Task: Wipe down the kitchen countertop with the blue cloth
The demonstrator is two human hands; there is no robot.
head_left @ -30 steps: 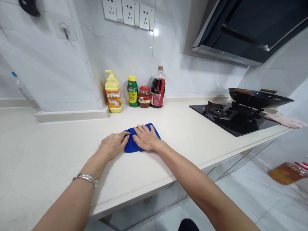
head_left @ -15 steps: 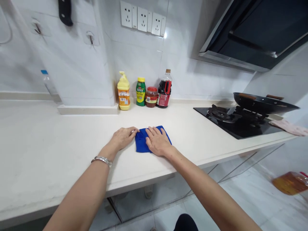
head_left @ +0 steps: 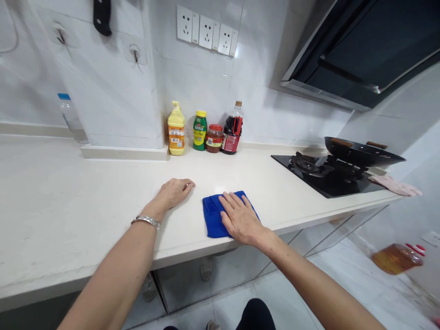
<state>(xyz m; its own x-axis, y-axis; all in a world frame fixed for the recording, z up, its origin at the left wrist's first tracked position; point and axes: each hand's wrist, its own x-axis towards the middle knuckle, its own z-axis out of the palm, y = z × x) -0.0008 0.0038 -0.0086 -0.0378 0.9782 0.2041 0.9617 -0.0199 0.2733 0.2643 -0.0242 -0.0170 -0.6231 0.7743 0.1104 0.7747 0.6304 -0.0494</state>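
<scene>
A folded blue cloth lies on the white countertop near its front edge. My right hand rests flat on the cloth with its fingers stretched out. My left hand lies on the bare counter a short way left of the cloth, not touching it, its fingers loosely curled and nothing in them. A metal watch band sits on my left wrist.
At the back wall stand a yellow pump bottle, a green bottle, a red-lidded jar and a dark sauce bottle. A black gas hob with a wok is at the right, a pink cloth beside it.
My right hand has slid the blue cloth toward the counter's front edge and to the right. My left hand has come off the cloth and now rests on the bare counter.
</scene>
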